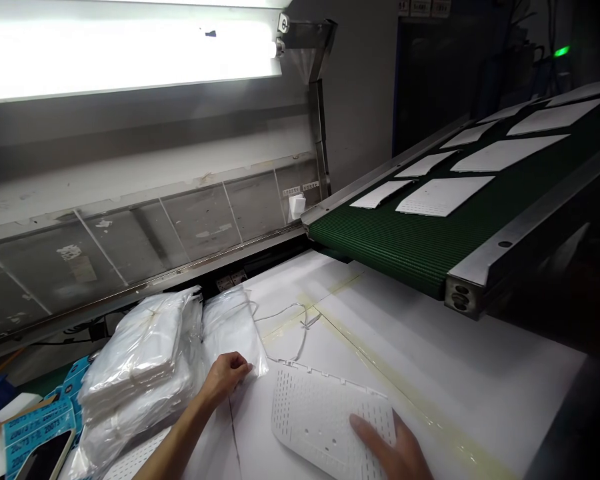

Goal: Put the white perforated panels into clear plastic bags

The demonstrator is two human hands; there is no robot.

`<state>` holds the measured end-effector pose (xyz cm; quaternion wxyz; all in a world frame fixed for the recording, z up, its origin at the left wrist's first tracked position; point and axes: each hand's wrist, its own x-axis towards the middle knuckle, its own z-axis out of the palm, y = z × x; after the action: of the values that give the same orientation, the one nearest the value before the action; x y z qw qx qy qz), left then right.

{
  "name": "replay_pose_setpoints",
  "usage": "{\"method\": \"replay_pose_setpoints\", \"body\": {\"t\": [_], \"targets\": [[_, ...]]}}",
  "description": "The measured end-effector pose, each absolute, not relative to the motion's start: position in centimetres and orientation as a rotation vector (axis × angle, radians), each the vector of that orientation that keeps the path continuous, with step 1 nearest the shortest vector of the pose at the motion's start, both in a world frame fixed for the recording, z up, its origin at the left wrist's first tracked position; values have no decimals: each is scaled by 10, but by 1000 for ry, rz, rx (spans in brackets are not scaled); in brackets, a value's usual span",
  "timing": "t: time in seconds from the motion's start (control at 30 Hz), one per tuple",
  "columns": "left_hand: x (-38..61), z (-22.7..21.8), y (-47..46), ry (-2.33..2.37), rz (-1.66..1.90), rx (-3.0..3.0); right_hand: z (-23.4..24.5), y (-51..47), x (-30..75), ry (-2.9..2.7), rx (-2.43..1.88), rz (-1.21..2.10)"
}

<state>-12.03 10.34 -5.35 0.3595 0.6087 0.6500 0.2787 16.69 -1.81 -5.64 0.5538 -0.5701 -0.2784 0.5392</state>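
My left hand (227, 375) is closed in a pinch at the near corner of a flat clear plastic bag (233, 327) lying on the table. A white plastic panel with rows of slots (325, 413) is gripped at its right edge by my right hand (397, 443), thumb on top and the other fingers hidden. Small clips run along the panel's far edge, and a few round holes show near its middle. Beyond the panel, a loose tied string (304, 325) trails over the table beside the bag. Left of my left hand sit stacked bundles of clear bags (140, 340).
At the right, a green conveyor belt (395, 247) with a metal side rail carries several white panels (445, 195) above the white, taped table surface (430, 353). Blue printed labels (40, 427) and a phone (47, 457) lie at lower left. A bright lamp (130, 47) hangs overhead.
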Motion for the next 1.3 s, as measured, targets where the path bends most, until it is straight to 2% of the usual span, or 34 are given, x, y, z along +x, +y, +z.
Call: {"method": "replay_pose_setpoints", "body": {"t": [0.23, 0.33, 0.43, 0.6, 0.8, 1.0, 1.3], "targets": [[-130, -49, 111, 1580, 813, 1333, -33, 11, 150, -277, -1342, 1421], [-134, -48, 113, 1532, 845, 1235, -36, 37, 123, -199, -1194, 1518], [-136, -48, 114, 1499, 860, 1179, -47, 60, 93, -302, -1090, 1513], [-141, -53, 117, 1535, 884, 1103, -65, 67, 75, -535, -1194, 1346], [-151, -49, 121, 1617, 985, 1090, -54, 51, 101, -679, -1303, 1186], [-153, -39, 120, 1616, 1036, 1247, -34, 59, 98, -546, -1205, 1216], [-156, -19, 121, 1701, 1085, 1341, -41, 59, 93, -705, -1259, 1256]]}}
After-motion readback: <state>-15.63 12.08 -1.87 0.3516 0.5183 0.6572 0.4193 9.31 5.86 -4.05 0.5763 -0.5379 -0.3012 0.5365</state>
